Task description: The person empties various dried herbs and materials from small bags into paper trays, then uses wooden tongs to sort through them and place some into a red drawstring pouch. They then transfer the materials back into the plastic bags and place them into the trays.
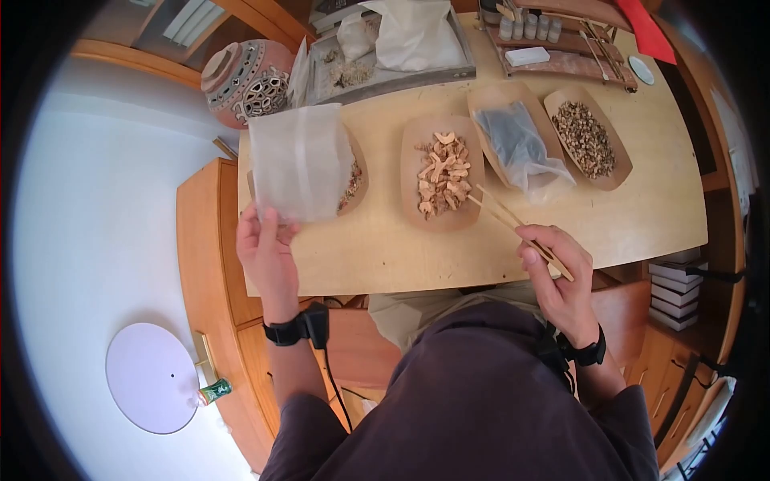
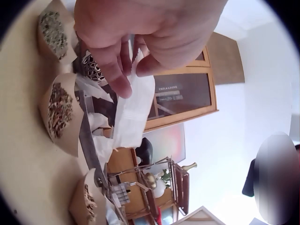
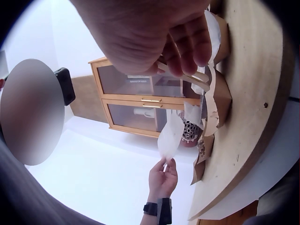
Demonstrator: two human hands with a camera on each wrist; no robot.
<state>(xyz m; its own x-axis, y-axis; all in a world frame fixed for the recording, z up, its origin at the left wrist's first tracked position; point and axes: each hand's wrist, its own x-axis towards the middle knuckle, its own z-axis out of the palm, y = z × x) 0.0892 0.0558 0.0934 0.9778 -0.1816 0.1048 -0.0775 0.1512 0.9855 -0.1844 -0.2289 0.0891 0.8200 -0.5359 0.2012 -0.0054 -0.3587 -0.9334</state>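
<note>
My left hand [image 1: 269, 252] pinches the lower edge of a whitish translucent bag [image 1: 298, 164], held up over a paper tray of mixed reddish and green bits [image 1: 354, 186]. In the left wrist view the bag [image 2: 136, 110] hangs from the fingertips of the left hand [image 2: 150, 33]. My right hand [image 1: 557, 276] grips wooden tongs or chopsticks [image 1: 505, 216], whose tips are by the right edge of a paper tray [image 1: 411, 196] of pale dried slices [image 1: 443, 172]. Whether the tips touch a slice, I cannot tell. The bag's contents, if any, are not visible.
Right of the slices stand a tray with a dark-filled plastic bag [image 1: 513, 140] and a tray of brown chopped pieces [image 1: 584, 138]. Along the back are a patterned pot [image 1: 253, 80], a grey tray with white bags [image 1: 465, 60] and a wooden rack [image 1: 561, 60].
</note>
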